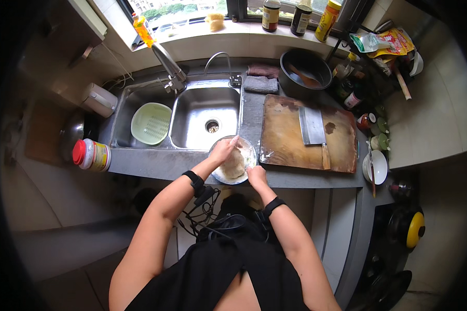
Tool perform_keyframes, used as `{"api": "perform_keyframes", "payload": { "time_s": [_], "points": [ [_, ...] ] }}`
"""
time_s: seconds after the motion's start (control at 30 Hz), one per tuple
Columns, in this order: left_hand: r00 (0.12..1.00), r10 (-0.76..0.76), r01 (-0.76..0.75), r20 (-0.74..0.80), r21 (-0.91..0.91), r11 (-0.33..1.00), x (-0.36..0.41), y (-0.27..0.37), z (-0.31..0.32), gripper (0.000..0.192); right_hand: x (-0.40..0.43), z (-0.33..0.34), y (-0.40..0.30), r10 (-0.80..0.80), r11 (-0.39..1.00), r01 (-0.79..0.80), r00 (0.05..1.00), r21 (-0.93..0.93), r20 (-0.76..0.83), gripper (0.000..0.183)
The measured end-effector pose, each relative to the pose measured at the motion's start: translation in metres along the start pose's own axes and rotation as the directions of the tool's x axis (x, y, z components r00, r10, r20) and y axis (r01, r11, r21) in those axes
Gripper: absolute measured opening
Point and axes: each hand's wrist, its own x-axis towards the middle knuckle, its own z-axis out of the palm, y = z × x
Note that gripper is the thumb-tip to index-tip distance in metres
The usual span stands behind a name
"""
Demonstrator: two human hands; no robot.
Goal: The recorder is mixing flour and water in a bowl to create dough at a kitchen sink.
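A round bowl (220, 175) stands at the front edge of the grey counter, just below the right sink basin. Pale dough (234, 165) lies inside it, with whitish, flour-like traces about it. My left hand (224, 150) reaches over the bowl's upper left side, its fingers whitened and on or just above the dough; their exact contact is hidden. My right hand (257, 175) is closed on the bowl's right rim.
Right of the bowl, a cleaver (312, 126) lies on a wooden cutting board (280, 128). Behind are a double sink (206, 101) with a green colander (151, 123), folded cloths (261, 84) and a dark pot (305, 72). A red-lidded jar (91, 155) stands left.
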Motion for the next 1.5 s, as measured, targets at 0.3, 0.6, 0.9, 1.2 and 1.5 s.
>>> {"api": "perform_keyframes", "payload": {
  "time_s": [0.3, 0.6, 0.9, 1.2, 1.5],
  "points": [
    [0.711, 0.691, -0.538, 0.128, 0.732, 0.417, -0.059, 0.022, 0.023, 0.025, 0.004, 0.003, 0.008, -0.018, 0.999, 0.017, 0.999, 0.027, 0.037, 0.036],
    [0.940, 0.297, -0.320, 0.166, 0.726, 0.609, -0.003, 0.012, 0.029, 0.024, 0.001, -0.002, -0.002, 0.012, 1.000, -0.012, 0.999, 0.006, 0.052, 0.034],
    [0.936, -0.090, -0.011, -0.340, -0.284, 0.959, -0.014, 0.000, 0.009, 0.034, 0.004, -0.005, -0.001, 0.022, 1.000, -0.022, 0.998, -0.002, 0.062, 0.030],
    [0.978, 0.198, -0.196, 0.072, 0.657, 0.728, -0.022, 0.049, 0.013, 0.029, 0.004, -0.003, -0.008, 0.071, 0.996, -0.072, 0.997, 0.050, 0.035, 0.036],
    [0.882, 0.394, -0.471, 0.259, 0.489, 0.734, -0.026, 0.037, 0.024, 0.028, 0.008, 0.003, 0.002, 0.081, 0.996, -0.083, 0.994, 0.019, 0.077, 0.038]
  ]
}}
